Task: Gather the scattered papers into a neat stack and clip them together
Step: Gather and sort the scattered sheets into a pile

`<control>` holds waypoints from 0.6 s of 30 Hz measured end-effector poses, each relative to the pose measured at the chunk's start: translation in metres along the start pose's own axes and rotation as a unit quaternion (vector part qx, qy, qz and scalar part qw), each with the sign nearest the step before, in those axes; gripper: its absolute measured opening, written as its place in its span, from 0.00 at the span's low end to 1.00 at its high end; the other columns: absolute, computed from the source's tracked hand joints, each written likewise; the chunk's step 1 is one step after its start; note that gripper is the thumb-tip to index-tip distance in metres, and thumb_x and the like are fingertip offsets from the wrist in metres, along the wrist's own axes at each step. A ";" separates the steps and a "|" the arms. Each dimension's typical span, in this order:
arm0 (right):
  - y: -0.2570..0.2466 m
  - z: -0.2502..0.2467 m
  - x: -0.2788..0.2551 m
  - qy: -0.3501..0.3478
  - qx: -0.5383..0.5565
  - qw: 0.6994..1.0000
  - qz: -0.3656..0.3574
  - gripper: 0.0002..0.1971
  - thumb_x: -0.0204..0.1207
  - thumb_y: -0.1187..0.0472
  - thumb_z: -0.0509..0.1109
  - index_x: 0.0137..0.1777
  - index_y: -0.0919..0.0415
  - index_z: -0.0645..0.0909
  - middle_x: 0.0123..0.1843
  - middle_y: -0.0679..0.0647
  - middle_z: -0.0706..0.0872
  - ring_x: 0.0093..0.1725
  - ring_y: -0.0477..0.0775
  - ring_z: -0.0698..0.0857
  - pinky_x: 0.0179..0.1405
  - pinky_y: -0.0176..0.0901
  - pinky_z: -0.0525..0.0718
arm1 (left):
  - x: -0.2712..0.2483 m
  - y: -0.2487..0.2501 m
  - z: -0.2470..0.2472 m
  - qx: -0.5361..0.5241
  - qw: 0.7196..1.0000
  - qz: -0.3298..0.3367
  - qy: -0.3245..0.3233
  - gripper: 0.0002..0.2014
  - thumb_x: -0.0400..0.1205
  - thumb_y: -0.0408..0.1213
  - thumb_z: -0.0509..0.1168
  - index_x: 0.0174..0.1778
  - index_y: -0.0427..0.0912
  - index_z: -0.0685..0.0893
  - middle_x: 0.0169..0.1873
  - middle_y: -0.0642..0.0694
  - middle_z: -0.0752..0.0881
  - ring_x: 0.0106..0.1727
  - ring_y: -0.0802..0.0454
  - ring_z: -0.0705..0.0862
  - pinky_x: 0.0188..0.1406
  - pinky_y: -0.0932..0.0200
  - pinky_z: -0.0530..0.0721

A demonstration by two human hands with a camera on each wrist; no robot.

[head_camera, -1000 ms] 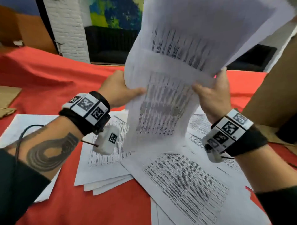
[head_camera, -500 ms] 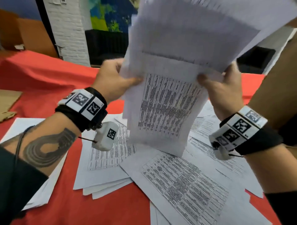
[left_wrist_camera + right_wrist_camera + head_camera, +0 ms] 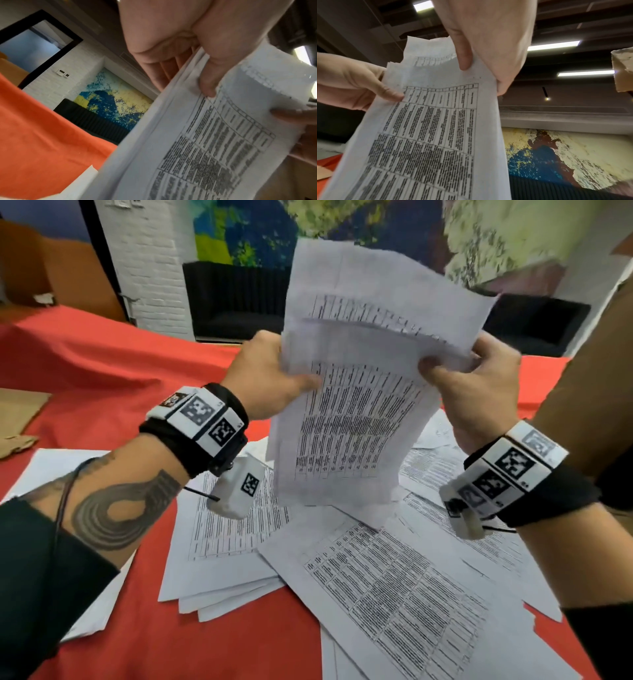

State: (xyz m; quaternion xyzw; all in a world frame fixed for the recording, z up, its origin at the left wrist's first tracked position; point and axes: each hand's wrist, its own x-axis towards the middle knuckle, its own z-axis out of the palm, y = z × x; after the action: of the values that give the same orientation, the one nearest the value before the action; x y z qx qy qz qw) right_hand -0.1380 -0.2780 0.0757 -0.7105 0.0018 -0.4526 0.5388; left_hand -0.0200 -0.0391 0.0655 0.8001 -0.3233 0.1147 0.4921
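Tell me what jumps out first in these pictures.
A sheaf of white printed sheets stands upright at centre, gripped at its side edges by the left hand and right hand. Below it, more white printed pages lie scattered and overlapping on the red tablecloth.

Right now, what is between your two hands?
A bundle of printed sheets, upright: the left hand grips one side edge, the right hand the other. The head view shows it.
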 end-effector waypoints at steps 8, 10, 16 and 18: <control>0.000 -0.005 0.011 -0.009 0.106 0.994 0.027 0.25 0.64 0.72 0.80 0.62 0.64 0.78 0.56 0.58 0.91 0.55 0.57 0.92 0.59 0.55 0.90 | -0.012 0.020 -0.005 -0.209 0.977 -0.002 0.028 0.25 0.69 0.34 0.85 0.60 0.31 0.89 0.54 0.36 0.93 0.55 0.42 0.93 0.61 0.39 0.91; 0.020 -0.006 -0.009 -0.049 0.070 0.993 0.079 0.23 0.64 0.69 0.80 0.61 0.65 0.84 0.53 0.56 0.93 0.51 0.55 0.93 0.59 0.56 0.90 | -0.032 -0.001 0.006 -0.161 0.986 -0.046 -0.023 0.26 0.66 0.38 0.85 0.58 0.31 0.90 0.53 0.34 0.93 0.55 0.39 0.93 0.63 0.36 0.90; -0.010 -0.007 0.002 -0.024 0.116 0.993 0.011 0.14 0.68 0.72 0.78 0.53 0.60 0.87 0.53 0.64 0.93 0.56 0.72 0.91 0.59 0.76 0.87 | -0.020 0.029 -0.004 -0.154 0.986 0.024 0.057 0.19 0.71 0.30 0.84 0.57 0.37 0.92 0.54 0.41 0.94 0.55 0.51 0.94 0.61 0.49 0.91; -0.028 -0.012 0.015 -0.025 0.159 0.987 -0.024 0.17 0.69 0.74 0.77 0.58 0.67 0.82 0.54 0.66 0.91 0.56 0.72 0.91 0.60 0.74 0.88 | -0.012 0.054 -0.016 -0.158 0.980 0.080 0.088 0.19 0.72 0.33 0.84 0.58 0.36 0.91 0.55 0.41 0.94 0.54 0.52 0.94 0.57 0.51 0.92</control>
State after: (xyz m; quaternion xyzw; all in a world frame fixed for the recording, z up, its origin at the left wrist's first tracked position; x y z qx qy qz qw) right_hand -0.1505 -0.2825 0.1070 -0.6268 -0.1008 -0.4421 0.6337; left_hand -0.0611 -0.0371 0.1059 0.6710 -0.3558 0.1708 0.6277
